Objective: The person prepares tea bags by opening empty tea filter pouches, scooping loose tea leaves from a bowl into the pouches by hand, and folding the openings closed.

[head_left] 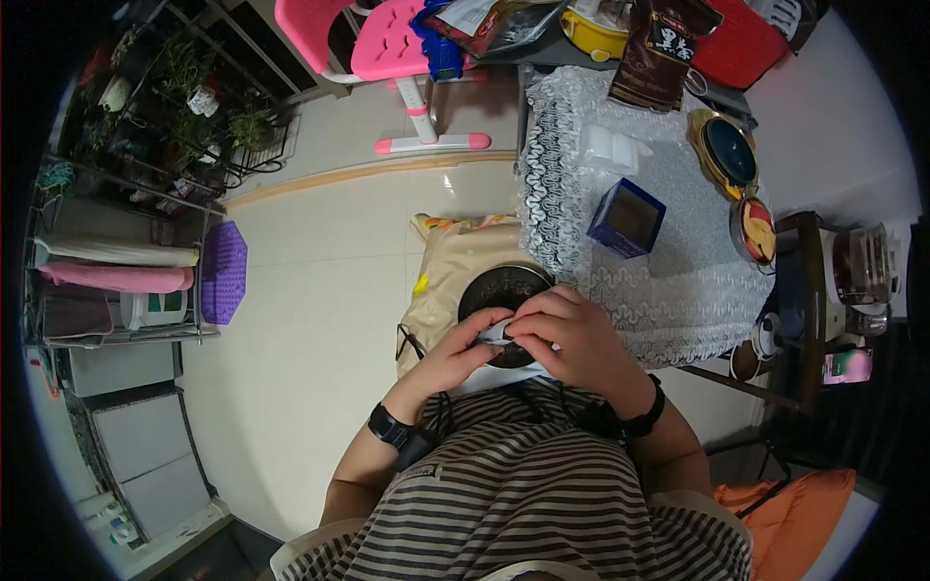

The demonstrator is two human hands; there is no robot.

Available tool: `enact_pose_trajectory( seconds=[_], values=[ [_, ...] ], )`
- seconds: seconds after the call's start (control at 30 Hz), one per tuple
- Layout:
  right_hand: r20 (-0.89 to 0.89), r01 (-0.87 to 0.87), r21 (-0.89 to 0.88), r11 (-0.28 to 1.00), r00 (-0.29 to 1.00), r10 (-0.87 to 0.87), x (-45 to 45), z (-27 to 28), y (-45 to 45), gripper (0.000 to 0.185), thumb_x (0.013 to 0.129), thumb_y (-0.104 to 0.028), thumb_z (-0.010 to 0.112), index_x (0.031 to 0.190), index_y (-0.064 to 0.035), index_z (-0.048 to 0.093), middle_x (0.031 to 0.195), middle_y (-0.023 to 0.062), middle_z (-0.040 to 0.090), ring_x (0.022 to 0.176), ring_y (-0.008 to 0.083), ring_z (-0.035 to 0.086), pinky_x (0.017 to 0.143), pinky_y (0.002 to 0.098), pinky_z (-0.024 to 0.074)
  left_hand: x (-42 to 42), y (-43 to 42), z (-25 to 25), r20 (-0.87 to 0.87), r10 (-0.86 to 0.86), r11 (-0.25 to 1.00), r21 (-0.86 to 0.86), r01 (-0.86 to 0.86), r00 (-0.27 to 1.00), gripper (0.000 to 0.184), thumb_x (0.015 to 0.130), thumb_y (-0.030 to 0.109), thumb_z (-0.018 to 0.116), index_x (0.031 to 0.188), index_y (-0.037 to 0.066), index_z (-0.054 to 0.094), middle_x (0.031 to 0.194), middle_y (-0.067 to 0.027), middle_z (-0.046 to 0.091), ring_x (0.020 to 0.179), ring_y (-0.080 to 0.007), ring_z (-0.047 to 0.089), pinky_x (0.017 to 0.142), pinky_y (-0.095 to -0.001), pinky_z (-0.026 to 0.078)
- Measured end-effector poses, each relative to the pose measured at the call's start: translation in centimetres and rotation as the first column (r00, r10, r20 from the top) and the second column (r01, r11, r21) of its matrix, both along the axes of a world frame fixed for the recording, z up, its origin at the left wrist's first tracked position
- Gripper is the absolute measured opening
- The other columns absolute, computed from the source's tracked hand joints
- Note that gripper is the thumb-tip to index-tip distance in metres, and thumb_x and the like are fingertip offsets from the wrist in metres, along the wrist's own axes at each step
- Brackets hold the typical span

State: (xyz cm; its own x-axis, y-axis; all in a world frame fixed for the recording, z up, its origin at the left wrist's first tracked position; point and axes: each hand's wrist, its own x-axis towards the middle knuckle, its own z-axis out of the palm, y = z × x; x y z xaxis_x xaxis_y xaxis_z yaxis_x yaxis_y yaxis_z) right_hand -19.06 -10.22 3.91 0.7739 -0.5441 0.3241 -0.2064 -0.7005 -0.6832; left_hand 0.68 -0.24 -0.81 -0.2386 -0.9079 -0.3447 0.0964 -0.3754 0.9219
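Note:
Both my hands meet over a dark round pan or bowl (506, 284) near my lap. Between the fingers is a small white piece (497, 334), perhaps paper or wrapping. My left hand (465, 347) pinches its left side. My right hand (562, 334) has its fingertips closed at its right side, where a small dark spot shows. What the white piece encloses is too small to tell. A cream bag or cloth (450, 257) with yellow patches lies beneath and behind the round vessel. To the right, an open dark blue box (628, 219) stands on the lace-covered table (678, 315).
White packets (612, 149), a brown bag (664, 53), a teal bowl (729, 152) and a dish of food (754, 230) are on the table. A pink chair (412, 44) stands ahead. Racks line the left; a glass kettle (860, 266) is at right.

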Motion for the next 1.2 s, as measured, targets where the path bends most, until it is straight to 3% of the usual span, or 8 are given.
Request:
enact_pose_trajectory(
  seconds=[0.37,0.53,0.67,0.77,0.83,0.97,1.03,1.2],
  values=[
    [-0.02,-0.002,0.011,1.0,1.0,0.002,0.0,0.9,0.0,0.023,0.073,-0.013,0.073,0.095,-0.0142,0.069,0.091,0.0047,0.053,0.084,0.0241,0.055,0.073,0.036,0.0497,0.0,0.3,0.1,-0.105,0.02,1.0,0.017,-0.018,0.994,0.049,0.09,0.005,0.059,0.137,0.003,0.046,0.127,-0.0072,0.054,0.115,-0.0151,0.051,0.096,-0.029,0.043],
    [-0.123,0.0,-0.023,1.0,0.992,-0.003,0.3,0.7,0.2,0.023,0.076,-0.014,0.072,0.099,-0.0133,0.069,0.091,0.0059,0.052,0.084,0.0249,0.055,0.072,0.0363,0.0501,-0.7,0.1,0.4,-0.001,0.048,0.977,-0.207,-0.047,0.999,0.044,0.095,0.012,0.061,0.136,0.003,0.049,0.125,-0.0058,0.058,0.115,-0.0138,0.053,0.097,-0.0281,0.043],
    [-0.063,0.036,0.113,0.993,0.998,-0.029,0.0,0.0,-0.2,0.022,0.078,-0.014,0.071,0.1,-0.0124,0.069,0.093,0.0074,0.054,0.087,0.0259,0.057,0.074,0.0369,0.0504,0.1,-0.3,0.1,0.078,0.018,1.0,0.005,-0.019,0.997,0.039,0.096,0.013,0.059,0.133,0.002,0.051,0.121,-0.0052,0.062,0.112,-0.0133,0.055,0.098,-0.0278,0.043],
    [0.01,0.188,0.122,0.975,0.982,-0.19,-0.4,-1.1,-1.0,0.019,0.08,-0.013,0.07,0.098,-0.0122,0.069,0.091,0.0081,0.058,0.086,0.0274,0.06,0.073,0.0388,0.051,0.5,-0.3,-0.9,-0.094,0.054,0.992,-0.112,-0.064,0.994,0.037,0.098,0.013,0.057,0.132,0.002,0.053,0.118,-0.0055,0.064,0.108,-0.0129,0.058,0.096,-0.0268,0.044],
    [-0.093,0.214,0.09,0.973,0.974,-0.206,-0.5,-1.6,-1.2,0.018,0.079,-0.01,0.07,0.097,-0.0123,0.069,0.089,0.0082,0.062,0.084,0.0283,0.062,0.072,0.0404,0.0517,0.5,-0.4,-0.7,-0.188,0.134,0.989,-0.037,-0.143,0.973,0.036,0.098,0.012,0.056,0.133,0.003,0.053,0.119,-0.0069,0.064,0.106,-0.0128,0.059,0.095,-0.026,0.044],
    [-0.234,0.169,0.128,0.977,0.963,-0.135,-0.1,-4.1,-0.3,0.019,0.077,-0.009,0.07,0.095,-0.0116,0.07,0.088,0.0078,0.063,0.083,0.0296,0.063,0.071,0.0408,0.0525,0.8,-0.3,-0.6,-0.2,0.267,0.962,0.007,-0.272,0.943,0.037,0.096,0.01,0.058,0.132,0.0,0.053,0.118,-0.0075,0.065,0.111,-0.0145,0.059,0.097,-0.0288,0.045],
    [-0.335,0.108,0.021,0.994,0.938,-0.095,0.8,-4.7,0.5,0.018,0.075,-0.01,0.07,0.093,-0.0088,0.07,0.089,0.0093,0.063,0.084,0.0297,0.064,0.071,0.0396,0.0534,1.0,-0.3,-0.2,-0.077,0.296,0.95,-0.081,-0.301,0.952,0.043,0.092,0.006,0.063,0.133,0.002,0.053,0.117,-0.0054,0.064,0.11,-0.0133,0.057,0.098,-0.028,0.043],
    [-0.431,0.12,-0.117,0.986,0.888,-0.16,2.4,-7.4,1.1,0.019,0.073,-0.01,0.07,0.091,-0.0066,0.07,0.088,0.0113,0.063,0.083,0.0293,0.065,0.07,0.0399,0.054,1.3,0.0,-0.2,-0.055,0.314,0.942,-0.102,-0.319,0.948,0.048,0.087,0.001,0.067,0.133,0.004,0.054,0.117,-0.0023,0.062,0.109,-0.0112,0.055,0.098,-0.0263,0.041]
  ],
)
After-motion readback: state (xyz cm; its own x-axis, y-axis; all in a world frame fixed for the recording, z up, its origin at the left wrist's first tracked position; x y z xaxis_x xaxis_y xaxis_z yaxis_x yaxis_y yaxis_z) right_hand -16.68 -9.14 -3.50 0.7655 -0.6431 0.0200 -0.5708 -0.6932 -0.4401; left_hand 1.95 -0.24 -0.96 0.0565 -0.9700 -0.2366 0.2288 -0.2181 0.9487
